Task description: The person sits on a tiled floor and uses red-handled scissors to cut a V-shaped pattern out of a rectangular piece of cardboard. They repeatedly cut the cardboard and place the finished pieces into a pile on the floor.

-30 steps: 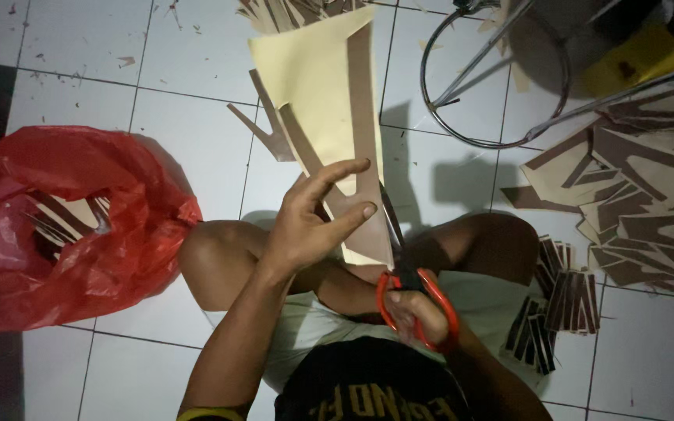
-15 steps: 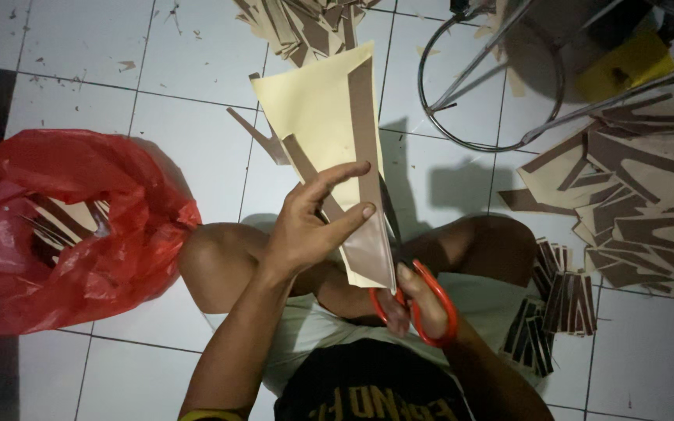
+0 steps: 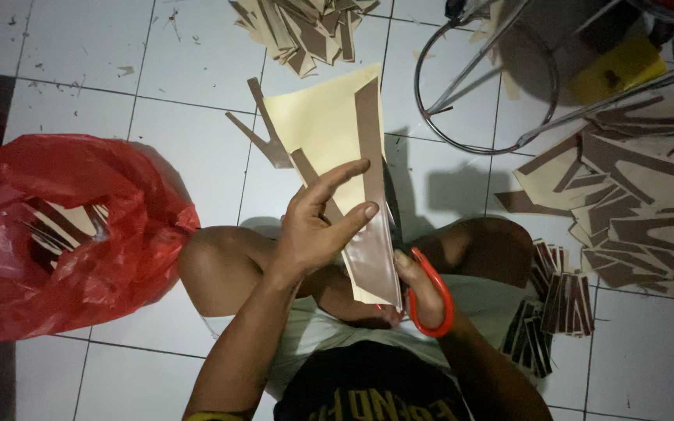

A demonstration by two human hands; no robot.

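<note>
Scissors (image 3: 429, 292) moved right | left hand (image 3: 317, 226) fingers pinch sheet (image 3: 329, 132) | right hand (image 3: 423, 292) grips handles

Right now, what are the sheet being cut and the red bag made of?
Sheet: looks like thin card or stiff paper, matte cream with glossy brown strips; it holds flat unsupported. Red bag: thin plastic film, crinkled, shiny and translucent, with strips showing through.

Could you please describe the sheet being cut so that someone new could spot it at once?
Start at the red plastic bag on the tiled floor and look right. The left hand lifts a cream sheet with brown strips; unlike the flat piles nearby, it is held in the air.
</note>
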